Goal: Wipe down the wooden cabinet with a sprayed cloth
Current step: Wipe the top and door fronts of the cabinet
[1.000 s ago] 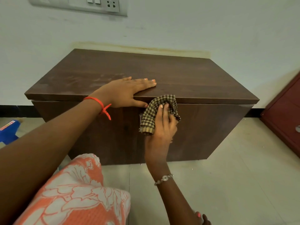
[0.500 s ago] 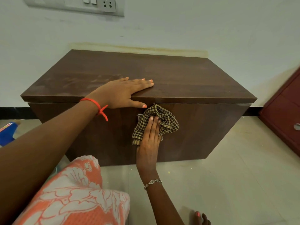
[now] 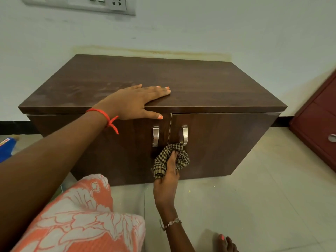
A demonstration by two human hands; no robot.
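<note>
Cabinet mid-frame, dark wood, back against wall, on tiled floor. Left hand flat on top near front edge, fingers spread, thumb hooked over the lip. Right hand lower centre, fingers bunched around checked cloth, pressing it to door fronts just below the two metal handles. Cloth touching right handle's lower end.

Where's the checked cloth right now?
The checked cloth is bunched in the right hand against the cabinet front, just below the two metal handles, near the door seam.
</note>
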